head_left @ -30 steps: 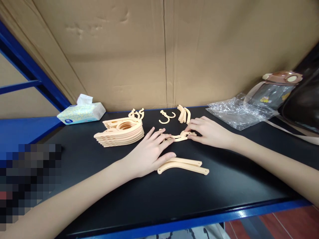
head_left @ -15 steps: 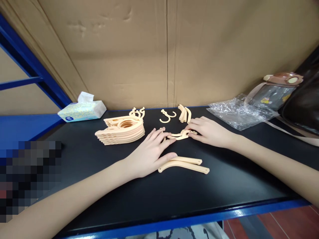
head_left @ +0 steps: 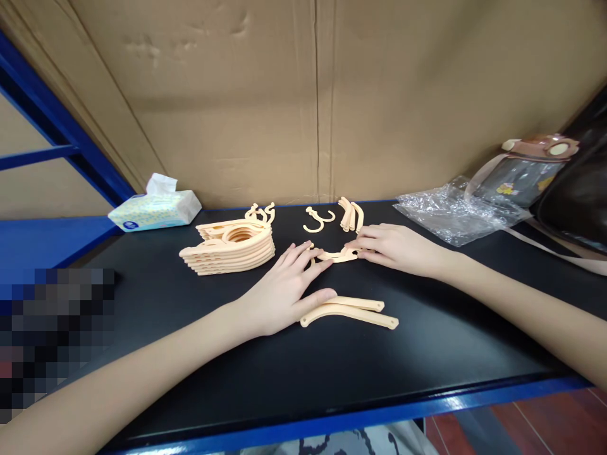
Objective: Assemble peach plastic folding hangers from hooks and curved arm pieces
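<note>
My left hand (head_left: 289,287) lies flat with its fingers spread over the left end of a cream plastic folding hanger part (head_left: 339,256). Its thumb touches one of two curved hanger arms (head_left: 351,313) lying nearer the table's front edge. My right hand (head_left: 393,248) grips the right end of the same hanger part between thumb and fingers. The part lies low at the table top, and my fingers hide both its ends.
Folded hangers (head_left: 230,249) are stacked at left, with loose hooks (head_left: 260,213) behind. More hooks (head_left: 318,220) and curved arms (head_left: 349,215) lie at the back. A tissue pack (head_left: 156,212) stands back left; a plastic bag (head_left: 455,212) and a strapped bottle (head_left: 519,174) are at right.
My right fingertips have shifted slightly left along with the right end of the hanger part. My left hand has stayed nearly still.
</note>
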Tool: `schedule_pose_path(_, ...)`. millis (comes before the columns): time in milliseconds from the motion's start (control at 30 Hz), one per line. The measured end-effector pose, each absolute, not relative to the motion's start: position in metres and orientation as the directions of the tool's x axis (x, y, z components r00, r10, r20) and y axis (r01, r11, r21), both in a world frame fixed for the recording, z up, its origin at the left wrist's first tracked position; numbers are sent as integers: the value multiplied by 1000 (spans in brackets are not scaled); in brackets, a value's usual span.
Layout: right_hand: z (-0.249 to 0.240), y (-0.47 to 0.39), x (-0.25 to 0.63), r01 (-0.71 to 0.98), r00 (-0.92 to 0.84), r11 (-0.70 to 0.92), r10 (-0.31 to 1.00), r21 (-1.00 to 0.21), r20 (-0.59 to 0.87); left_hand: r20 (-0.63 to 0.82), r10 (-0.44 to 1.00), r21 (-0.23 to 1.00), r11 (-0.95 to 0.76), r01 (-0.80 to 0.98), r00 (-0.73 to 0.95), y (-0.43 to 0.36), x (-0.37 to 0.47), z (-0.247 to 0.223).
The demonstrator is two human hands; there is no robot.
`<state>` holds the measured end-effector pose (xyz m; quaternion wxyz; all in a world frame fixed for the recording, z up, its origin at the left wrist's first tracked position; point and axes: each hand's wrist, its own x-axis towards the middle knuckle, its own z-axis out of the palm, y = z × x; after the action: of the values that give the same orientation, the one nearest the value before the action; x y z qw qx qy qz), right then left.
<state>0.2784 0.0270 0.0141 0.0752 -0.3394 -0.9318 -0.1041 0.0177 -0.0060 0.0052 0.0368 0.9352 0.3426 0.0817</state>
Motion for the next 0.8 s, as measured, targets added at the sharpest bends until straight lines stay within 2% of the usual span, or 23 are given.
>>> schedule_pose_path(400, 12, 24, 275, 680, -727, 726, 646, 107, 233, 154, 649, 200, -759, 620, 745, -6, 17, 5)
schedule_pose_path(600, 4, 21, 267, 654, -735, 755, 621, 43, 270, 144, 651, 236, -754, 613, 745, -7, 16, 5)
schedule_pose_path(800, 4, 21, 264, 672, -717, 740, 641, 24, 274, 318, 637, 233, -770, 594, 702, -7, 18, 5)
